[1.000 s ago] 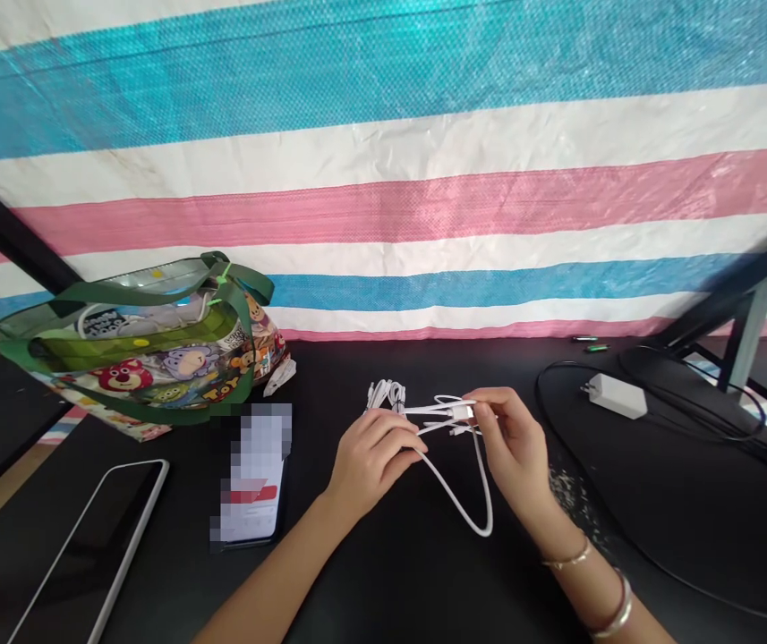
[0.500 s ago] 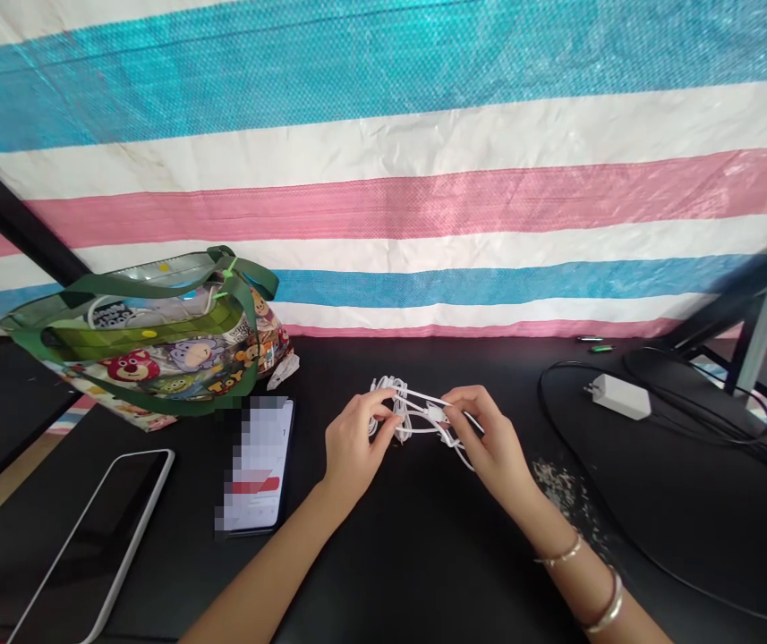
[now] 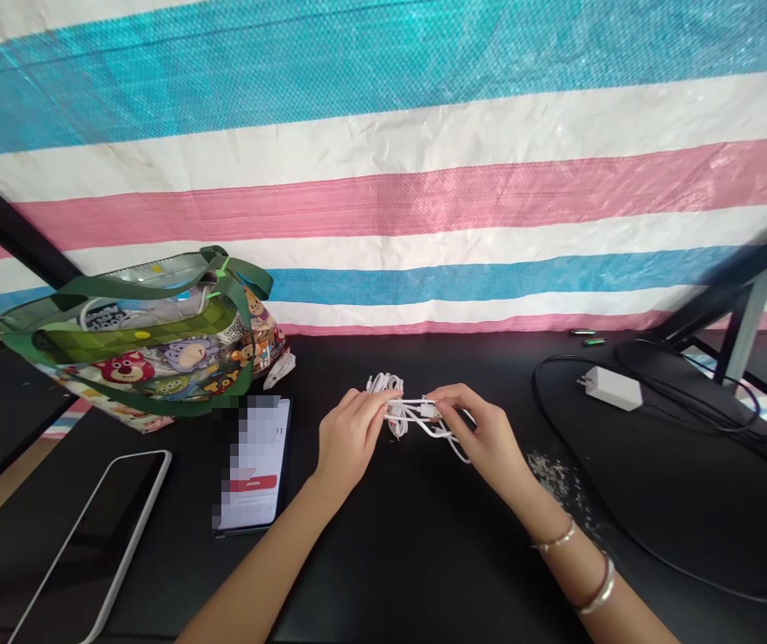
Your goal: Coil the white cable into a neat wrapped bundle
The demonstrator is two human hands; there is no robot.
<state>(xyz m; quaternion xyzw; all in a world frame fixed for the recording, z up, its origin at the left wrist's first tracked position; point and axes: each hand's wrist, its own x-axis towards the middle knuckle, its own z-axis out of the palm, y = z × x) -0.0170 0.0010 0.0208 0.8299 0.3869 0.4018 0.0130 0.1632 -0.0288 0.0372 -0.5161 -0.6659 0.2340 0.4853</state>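
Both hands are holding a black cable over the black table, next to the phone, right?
Not quite: the cable is white, not black, as the head view shows. The left hand and the right hand do both hold it, bunched between them, over the black table, with the phone lying just left of the left hand.

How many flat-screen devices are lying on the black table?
2. A lit phone lies left of the left hand; a dark-screened tablet lies at the table's near-left corner. The bag may hide more.

Bare table [image 3: 416,546] between phone [image 3: 253,465] (left) and charger [image 3: 613,388].
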